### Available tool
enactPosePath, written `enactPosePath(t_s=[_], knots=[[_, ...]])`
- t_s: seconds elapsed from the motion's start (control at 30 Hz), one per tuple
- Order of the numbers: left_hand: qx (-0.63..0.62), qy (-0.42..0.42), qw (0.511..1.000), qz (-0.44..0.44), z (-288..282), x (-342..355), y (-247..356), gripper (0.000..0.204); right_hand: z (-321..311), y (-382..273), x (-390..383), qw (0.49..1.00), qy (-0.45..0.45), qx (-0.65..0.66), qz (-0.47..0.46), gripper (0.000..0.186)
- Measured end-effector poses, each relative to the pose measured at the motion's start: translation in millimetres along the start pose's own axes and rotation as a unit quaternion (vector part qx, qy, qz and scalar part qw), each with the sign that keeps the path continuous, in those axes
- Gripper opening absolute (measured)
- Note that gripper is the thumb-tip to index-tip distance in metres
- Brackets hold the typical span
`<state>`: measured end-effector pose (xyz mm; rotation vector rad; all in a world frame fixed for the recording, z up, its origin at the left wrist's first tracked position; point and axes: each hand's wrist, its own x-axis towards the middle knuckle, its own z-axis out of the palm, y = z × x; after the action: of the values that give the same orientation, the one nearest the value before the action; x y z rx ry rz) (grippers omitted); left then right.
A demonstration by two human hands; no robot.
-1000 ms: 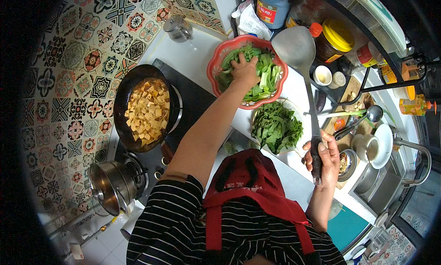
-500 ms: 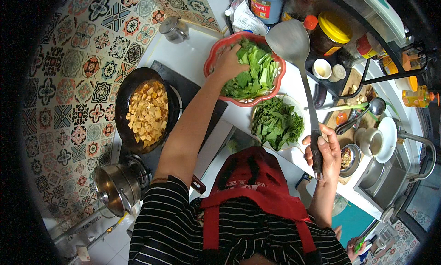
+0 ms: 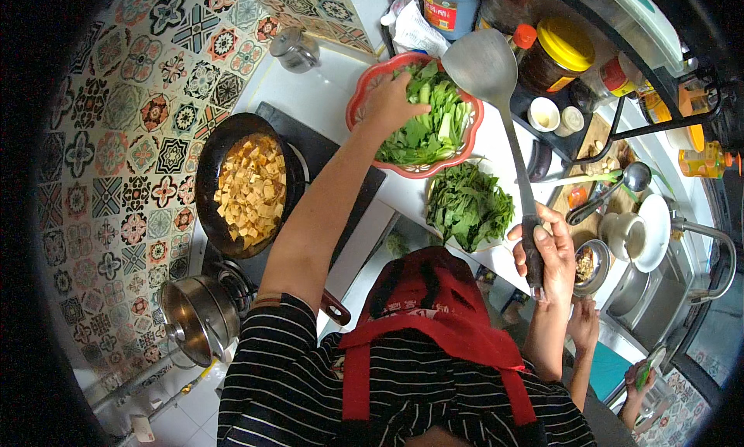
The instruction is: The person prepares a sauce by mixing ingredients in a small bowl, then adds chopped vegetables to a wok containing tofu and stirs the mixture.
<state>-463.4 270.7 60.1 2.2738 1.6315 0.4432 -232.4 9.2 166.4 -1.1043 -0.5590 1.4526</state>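
My left hand (image 3: 387, 104) reaches into a red scalloped basin (image 3: 357, 100) and lies on chopped leafy greens (image 3: 439, 114); its thumb points outward, while the other fingertips are partly lost among the leaves. My right hand (image 3: 552, 255) is wrapped round the dark handle of a metal wok spatula (image 3: 484, 69), whose blade points away from me, raised over the counter. Below the basin, a plate heaped with darker cut leaves (image 3: 470, 204) sits between my two arms. To the left, a black wok (image 3: 208, 214) holds cubed tofu (image 3: 249, 187) in reddish sauce.
A lidded steel pot (image 3: 198, 315) stands near the wok. Farther right are a ladle (image 3: 635, 179), a small bowl of chopped seasoning (image 3: 595, 273), a white plate (image 3: 655, 234) and a sink (image 3: 659, 300). Another person's hand (image 3: 583, 323) is close beside my right forearm. Jars crowd a black rack (image 3: 620, 129).
My left hand has shifted slightly in the greens, its thumb now stretched out. The spatula blade has moved a little up and left. Another person's hands have come closer on the right.
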Motion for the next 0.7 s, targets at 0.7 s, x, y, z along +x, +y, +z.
enactPosePath(t_s=[0.7], knots=[[-0.445, 0.020, 0.877, -0.183, -33.5, 12.4, -5.7, 0.044, 12.2, 5.5, -5.5, 1.000, 0.018, -0.002, 0.003, 0.032]])
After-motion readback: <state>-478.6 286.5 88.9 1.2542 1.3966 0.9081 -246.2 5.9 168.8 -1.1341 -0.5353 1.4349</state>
